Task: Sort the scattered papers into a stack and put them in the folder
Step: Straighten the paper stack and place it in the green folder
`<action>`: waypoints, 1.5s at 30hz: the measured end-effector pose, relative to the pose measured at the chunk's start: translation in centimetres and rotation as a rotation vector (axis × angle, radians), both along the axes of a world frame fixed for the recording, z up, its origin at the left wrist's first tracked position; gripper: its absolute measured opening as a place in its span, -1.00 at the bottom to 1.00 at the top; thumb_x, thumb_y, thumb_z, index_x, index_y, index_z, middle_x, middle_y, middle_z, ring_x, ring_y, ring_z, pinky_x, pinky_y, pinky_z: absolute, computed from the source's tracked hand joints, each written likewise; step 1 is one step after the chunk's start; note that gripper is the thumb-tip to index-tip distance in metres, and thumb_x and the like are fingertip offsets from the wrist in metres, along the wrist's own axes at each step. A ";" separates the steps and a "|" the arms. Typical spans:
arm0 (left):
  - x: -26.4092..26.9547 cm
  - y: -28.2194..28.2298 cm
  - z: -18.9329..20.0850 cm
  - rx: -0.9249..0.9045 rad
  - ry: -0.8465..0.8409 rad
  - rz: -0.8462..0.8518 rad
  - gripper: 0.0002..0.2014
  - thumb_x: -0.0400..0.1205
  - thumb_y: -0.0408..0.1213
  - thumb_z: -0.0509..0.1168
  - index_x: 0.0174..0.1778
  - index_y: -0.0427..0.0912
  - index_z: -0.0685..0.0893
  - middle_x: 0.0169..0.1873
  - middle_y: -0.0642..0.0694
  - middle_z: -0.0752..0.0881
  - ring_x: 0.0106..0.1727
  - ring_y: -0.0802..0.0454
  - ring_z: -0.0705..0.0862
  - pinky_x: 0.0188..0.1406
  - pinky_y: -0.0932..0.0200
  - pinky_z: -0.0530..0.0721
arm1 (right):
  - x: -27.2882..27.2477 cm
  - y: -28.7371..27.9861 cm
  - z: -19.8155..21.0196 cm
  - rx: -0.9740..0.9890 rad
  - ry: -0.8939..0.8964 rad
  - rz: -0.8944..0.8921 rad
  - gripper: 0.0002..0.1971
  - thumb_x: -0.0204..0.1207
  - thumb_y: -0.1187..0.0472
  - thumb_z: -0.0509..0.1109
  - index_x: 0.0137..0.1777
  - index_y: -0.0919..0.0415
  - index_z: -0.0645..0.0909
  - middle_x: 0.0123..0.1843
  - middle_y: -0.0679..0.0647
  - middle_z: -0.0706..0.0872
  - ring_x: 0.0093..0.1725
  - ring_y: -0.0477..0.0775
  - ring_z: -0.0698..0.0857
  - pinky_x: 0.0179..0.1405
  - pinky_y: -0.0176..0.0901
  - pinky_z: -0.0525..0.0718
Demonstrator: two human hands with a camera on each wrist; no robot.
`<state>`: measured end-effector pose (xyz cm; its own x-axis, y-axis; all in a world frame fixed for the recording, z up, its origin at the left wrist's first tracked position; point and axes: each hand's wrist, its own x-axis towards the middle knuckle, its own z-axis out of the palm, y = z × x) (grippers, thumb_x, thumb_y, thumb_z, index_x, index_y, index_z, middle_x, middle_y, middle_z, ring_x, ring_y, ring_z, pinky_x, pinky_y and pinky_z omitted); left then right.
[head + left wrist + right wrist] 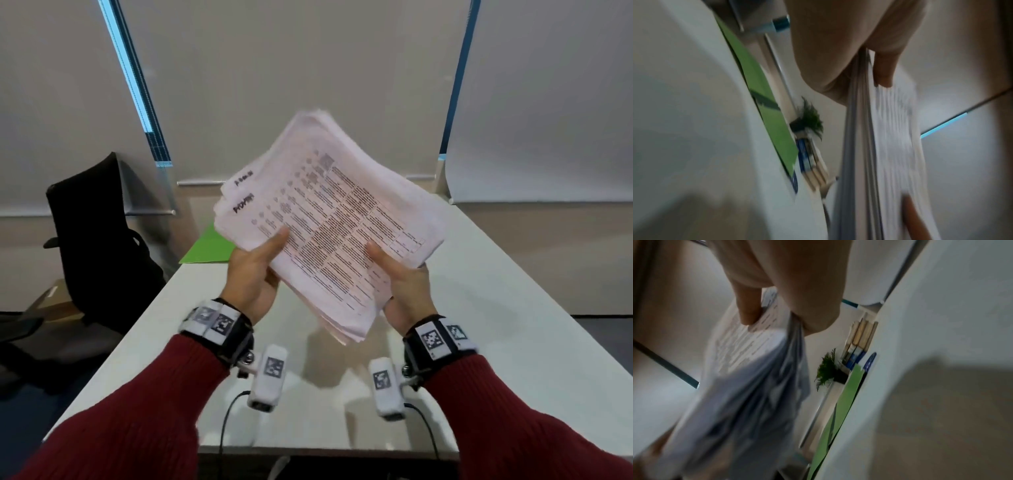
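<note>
A thick stack of printed papers is held in the air above the white table, tilted and slightly fanned. My left hand grips its left edge, thumb on top. My right hand grips the lower right edge, thumb on the print. In the left wrist view the paper stack runs edge-on under my left thumb. In the right wrist view the blurred papers hang below my right thumb. A green folder lies flat at the table's far left, partly hidden by the stack; the folder shows in both wrist views.
A black office chair stands left of the table, with a cardboard box on the floor beside it. White blinds fill the wall behind. A small green plant and several books sit at the table's far end.
</note>
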<state>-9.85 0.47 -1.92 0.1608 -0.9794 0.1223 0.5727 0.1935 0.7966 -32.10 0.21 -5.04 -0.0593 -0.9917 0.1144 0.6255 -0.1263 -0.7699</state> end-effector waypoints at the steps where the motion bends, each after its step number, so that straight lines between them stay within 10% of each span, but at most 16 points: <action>1: 1.8 -0.2 0.5 0.001 -0.043 0.036 -0.49 0.65 -0.55 0.44 0.55 -0.32 0.63 0.40 -0.29 0.78 0.37 -0.24 0.80 0.35 -0.25 0.77 | -0.8 0.1 0.3 -0.016 0.032 0.007 -0.49 0.54 0.52 0.57 0.49 0.29 0.67 0.37 0.34 0.82 0.36 0.42 0.81 0.38 0.55 0.68; 9: 7.4 0.2 3.9 -0.033 -0.801 -0.112 -0.61 0.51 -0.43 0.62 0.26 -0.27 0.80 0.14 -0.20 0.91 0.17 -0.23 0.89 0.12 -0.21 0.88 | -2.8 0.6 1.8 -0.194 0.527 -0.039 -0.65 0.48 0.47 0.64 0.28 0.40 0.79 0.17 0.27 0.91 0.17 0.33 0.90 0.23 0.43 0.82; 18: 1.6 0.8 2.4 -0.148 -0.552 0.400 -0.81 0.60 -0.37 0.60 0.10 -0.28 0.83 -0.04 -0.11 0.91 -0.09 -0.02 0.93 -0.14 0.05 0.91 | 0.3 -0.2 1.6 -0.279 0.572 -0.328 -0.75 0.55 0.25 0.67 0.20 0.27 0.84 0.05 0.04 0.95 0.08 0.04 0.93 0.11 0.05 0.90; 25: 2.2 2.1 -4.1 -0.017 -0.626 0.207 -0.66 0.54 -0.37 0.64 0.23 -0.23 0.83 0.04 -0.07 0.93 0.05 -0.03 0.92 0.07 -0.03 0.90 | -1.4 0.1 -2.9 -0.062 0.558 -0.149 -0.56 0.35 0.34 0.78 0.22 0.19 0.79 0.08 0.07 0.95 0.07 0.15 0.93 -0.02 0.10 0.92; 34: 1.6 1.1 -2.8 -0.101 -0.574 0.271 -0.80 0.59 -0.40 0.60 0.08 -0.10 0.84 -0.04 0.03 0.94 -0.01 0.05 0.93 -0.09 0.18 0.88 | -1.1 -0.4 -1.9 -0.078 0.485 -0.247 -0.65 0.40 0.39 0.74 0.19 0.28 0.83 0.02 0.09 0.95 -0.01 0.07 0.95 -0.09 -0.01 0.92; 45: 1.8 1.2 -2.8 -0.043 -0.514 0.239 -0.83 0.66 -0.38 0.53 0.16 -0.29 0.83 0.02 -0.17 0.93 0.04 -0.21 0.92 0.13 -0.28 0.87 | -3.3 -0.4 -3.0 0.039 0.569 -0.168 -0.52 0.34 0.35 0.77 0.27 0.23 0.78 0.10 0.11 0.94 0.08 0.11 0.93 0.05 -0.02 0.89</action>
<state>-8.06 1.69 -4.74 0.2865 -0.9154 0.2827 0.0493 0.3088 0.9499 -35.38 -0.22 -8.02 -0.1556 -0.9782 0.1377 0.0872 -0.1524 -0.9845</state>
